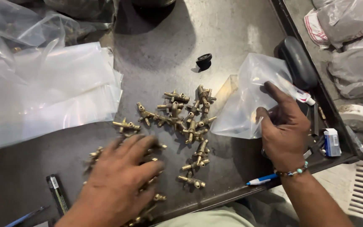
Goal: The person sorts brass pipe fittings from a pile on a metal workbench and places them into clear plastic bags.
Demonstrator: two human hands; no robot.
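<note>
Lay scattered on the metal table (232, 25): brass fittings (181, 120), partly under the left hand (120, 183). Sat right of them: plastic bag (248, 101), gripped by the right hand (284, 130). Lay left: stacked bags (47, 92).

Brass-gold fittings (181, 122) under and beside left hand (120, 185); clear plastic bag (248, 101) in right hand (284, 130); blue-white pen (262, 180) near right wrist; black knob (204, 61) beyond; grey table (215, 38).

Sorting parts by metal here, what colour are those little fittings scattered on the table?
Brass-gold, shown in the head view: the fittings lie on the dark table.
</note>
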